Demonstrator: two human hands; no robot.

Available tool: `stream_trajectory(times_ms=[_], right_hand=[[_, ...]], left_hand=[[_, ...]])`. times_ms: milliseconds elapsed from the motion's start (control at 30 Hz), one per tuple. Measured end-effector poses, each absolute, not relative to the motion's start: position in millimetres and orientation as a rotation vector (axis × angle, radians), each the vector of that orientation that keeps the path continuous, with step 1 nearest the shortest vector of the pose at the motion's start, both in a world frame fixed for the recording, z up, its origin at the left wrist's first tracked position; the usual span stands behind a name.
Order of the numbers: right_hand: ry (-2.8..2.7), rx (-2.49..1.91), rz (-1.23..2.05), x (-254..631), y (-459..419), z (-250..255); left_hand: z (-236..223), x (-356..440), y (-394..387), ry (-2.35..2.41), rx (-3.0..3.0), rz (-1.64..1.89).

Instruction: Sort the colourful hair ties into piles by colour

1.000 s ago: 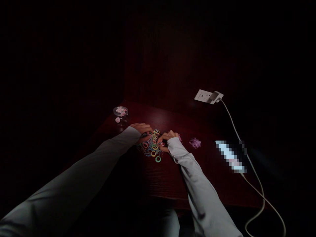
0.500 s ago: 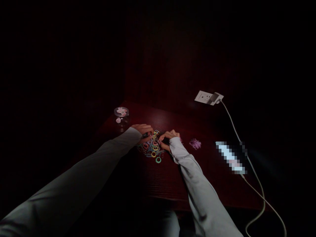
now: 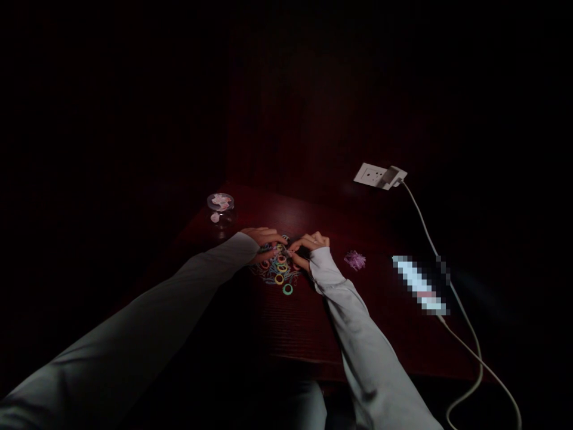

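A loose pile of coloured hair ties (image 3: 280, 278) lies on the dark red table, with yellow, green and red rings among thinner bluish bands. Over the pile's left and far side my left hand (image 3: 264, 240) is bent, fingers and thumb curled inward; whatever they grip is too small and dim to make out. Facing it from the right, my right hand (image 3: 308, 246) has thumb and forefinger pinched on a small pale pinkish hair tie (image 3: 286, 251). The fingertips of both hands are close together. A green hair tie (image 3: 287, 289) sits at the pile's near edge.
A clear lidded jar (image 3: 220, 209) with pink stickers stands at the back left. A purple bundle of bands (image 3: 355, 260) lies right of my right hand. Farther right are a blurred lit phone (image 3: 418, 285) and its white cable (image 3: 465, 319), running to a wall socket (image 3: 370, 175).
My left fingers have reached slightly to the right, toward my right fingertips. My right hand has shifted a little, still pinching. The pile looks much the same.
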State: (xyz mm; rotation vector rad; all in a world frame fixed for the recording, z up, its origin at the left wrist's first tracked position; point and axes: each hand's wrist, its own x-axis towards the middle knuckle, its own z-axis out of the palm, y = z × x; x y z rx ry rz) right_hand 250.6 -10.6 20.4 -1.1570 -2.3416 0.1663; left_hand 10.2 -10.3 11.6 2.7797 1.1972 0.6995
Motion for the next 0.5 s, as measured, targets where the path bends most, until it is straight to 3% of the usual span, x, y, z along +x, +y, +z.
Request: stream_trajectory(times_ms=[200, 500], right_hand=[[-2.426, -1.209, 0.047, 254.1, -5.9, 17.0], [-2.391, -1.234, 0.144, 260.8, -4.5, 22.4]], left_hand=[[13.8, 11.4, -11.6, 1.266, 2.727, 0.732], [5.9, 10.9, -4.5, 0.926, 2.850, 0.625]])
